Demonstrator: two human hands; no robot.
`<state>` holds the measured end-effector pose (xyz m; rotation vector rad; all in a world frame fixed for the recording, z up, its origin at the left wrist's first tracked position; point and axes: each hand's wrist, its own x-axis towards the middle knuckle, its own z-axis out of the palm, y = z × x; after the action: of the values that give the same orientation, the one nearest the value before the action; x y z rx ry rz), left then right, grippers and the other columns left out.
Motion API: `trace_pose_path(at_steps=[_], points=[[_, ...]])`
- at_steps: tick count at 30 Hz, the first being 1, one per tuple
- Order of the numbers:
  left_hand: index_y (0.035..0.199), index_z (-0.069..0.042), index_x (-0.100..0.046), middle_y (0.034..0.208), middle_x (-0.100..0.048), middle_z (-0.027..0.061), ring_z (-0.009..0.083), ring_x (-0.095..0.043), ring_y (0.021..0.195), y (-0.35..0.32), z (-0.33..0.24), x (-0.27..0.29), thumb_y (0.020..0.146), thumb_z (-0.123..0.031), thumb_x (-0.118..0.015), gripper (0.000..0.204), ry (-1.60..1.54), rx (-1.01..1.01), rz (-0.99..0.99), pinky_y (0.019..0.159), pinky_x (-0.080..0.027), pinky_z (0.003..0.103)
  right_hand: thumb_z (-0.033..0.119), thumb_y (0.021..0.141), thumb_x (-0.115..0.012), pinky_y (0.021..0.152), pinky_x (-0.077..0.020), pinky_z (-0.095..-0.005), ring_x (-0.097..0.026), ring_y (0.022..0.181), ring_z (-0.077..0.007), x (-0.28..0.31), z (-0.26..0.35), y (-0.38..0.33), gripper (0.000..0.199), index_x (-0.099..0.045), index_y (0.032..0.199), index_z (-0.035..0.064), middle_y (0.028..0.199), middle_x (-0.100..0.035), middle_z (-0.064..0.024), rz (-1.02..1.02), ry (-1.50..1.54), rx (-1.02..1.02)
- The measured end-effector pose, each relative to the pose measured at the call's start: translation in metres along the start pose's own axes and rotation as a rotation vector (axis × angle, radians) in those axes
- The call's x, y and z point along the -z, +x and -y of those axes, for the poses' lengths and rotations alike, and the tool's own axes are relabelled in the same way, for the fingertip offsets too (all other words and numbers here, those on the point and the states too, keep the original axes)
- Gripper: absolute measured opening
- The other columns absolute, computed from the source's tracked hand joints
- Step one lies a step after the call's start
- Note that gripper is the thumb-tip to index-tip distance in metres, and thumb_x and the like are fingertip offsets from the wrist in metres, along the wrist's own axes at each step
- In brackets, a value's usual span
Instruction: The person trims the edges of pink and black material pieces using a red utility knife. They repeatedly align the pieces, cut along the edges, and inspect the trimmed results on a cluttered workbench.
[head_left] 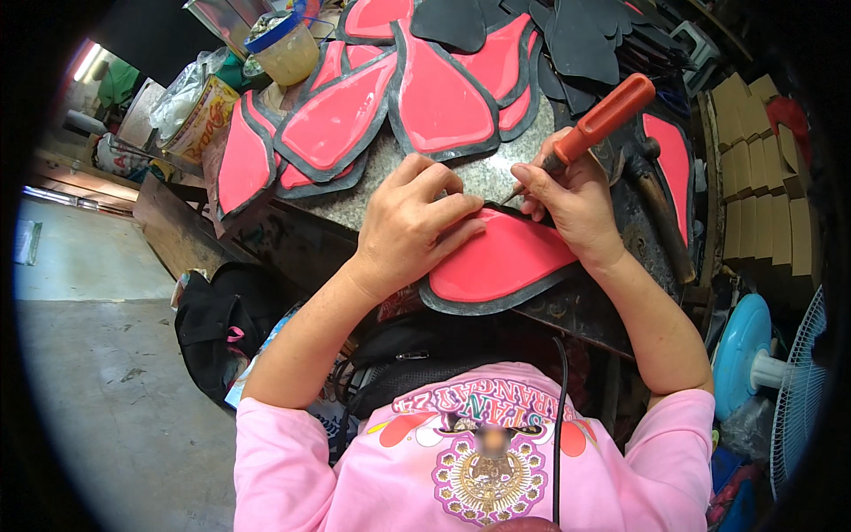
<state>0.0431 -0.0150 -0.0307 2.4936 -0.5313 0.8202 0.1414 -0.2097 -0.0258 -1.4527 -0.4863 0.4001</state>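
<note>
The red panel (505,266) with a black border lies at the near edge of the counter (359,206), its rounded rim reaching out toward the person's pink shirt (372,470). The left hand (417,226) rests on its upper left part, fingers bent over the border — whether the thumb pinches from beneath, I cannot tell. The right hand (572,195) has its grip closed, thumb and fingers pinching the red-handled tool (612,115) low on the handle. The handle slants up to the right, and the thin metal point comes down just beside the panel's upper border; contact there is unclear.

Other red panels (443,97) overlap across the counter's far half and left edge, with black cut pieces (589,40) toward the far right corner. A hammer (665,217) lies along the right edge — head away from the person. A blue-lidded tub (288,58) stands by the far left corner. Cardboard pieces (753,204) are stacked beyond the right edge, above a fan (802,390).
</note>
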Motion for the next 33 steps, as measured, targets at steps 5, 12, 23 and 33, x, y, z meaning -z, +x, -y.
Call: trace_pose_path(at_steps=[5,12,23,33], points=[[0.092,-0.010,-0.074,0.086,-0.061,0.0036,0.0246,-0.056,0.080,0.000,0.001,0.000,0.069,-0.017,-0.084,0.026,-0.006,-0.014,0.004,0.068,-0.049,0.036,0.009,0.091,-0.073,0.051,-0.0463,-0.0204,-0.058,0.057,-0.0070,-0.004,-0.002,-0.001,0.024,-0.049,0.093,0.0080,0.072,-0.058,-0.0005,-0.014,-0.218,0.110],[0.088,-0.010,-0.071,0.086,-0.060,0.0039,0.0240,-0.058,0.084,0.001,-0.001,0.001,0.074,-0.020,-0.080,0.019,0.010,-0.005,0.012,0.074,-0.051,0.036,0.005,0.089,-0.071,0.053,-0.0417,-0.0261,-0.050,0.056,-0.0092,-0.015,-0.006,-0.001,0.022,-0.050,0.091,0.0058,0.073,-0.052,-0.0025,-0.010,-0.644,0.540],[0.091,-0.010,-0.073,0.086,-0.061,0.0038,0.0244,-0.057,0.081,-0.001,0.001,-0.001,0.070,-0.018,-0.083,0.024,0.002,-0.018,-0.015,0.069,-0.049,0.036,0.011,0.095,-0.069,0.049,-0.0430,-0.0176,-0.056,0.057,-0.0048,-0.008,-0.008,0.004,0.022,-0.047,0.099,0.0111,0.079,-0.060,-0.0010,0.019,0.055,0.088],[0.099,-0.009,-0.073,0.093,-0.064,0.0059,0.0266,-0.057,0.088,-0.003,0.003,0.000,0.069,-0.020,-0.084,0.034,-0.057,0.098,-0.037,0.076,-0.050,0.038,0.006,0.087,-0.070,0.054,-0.0478,-0.0352,-0.065,0.057,-0.0255,-0.015,-0.003,-0.002,0.020,-0.055,0.100,0.0021,0.068,-0.061,-0.0128,-0.072,-0.645,0.481]])
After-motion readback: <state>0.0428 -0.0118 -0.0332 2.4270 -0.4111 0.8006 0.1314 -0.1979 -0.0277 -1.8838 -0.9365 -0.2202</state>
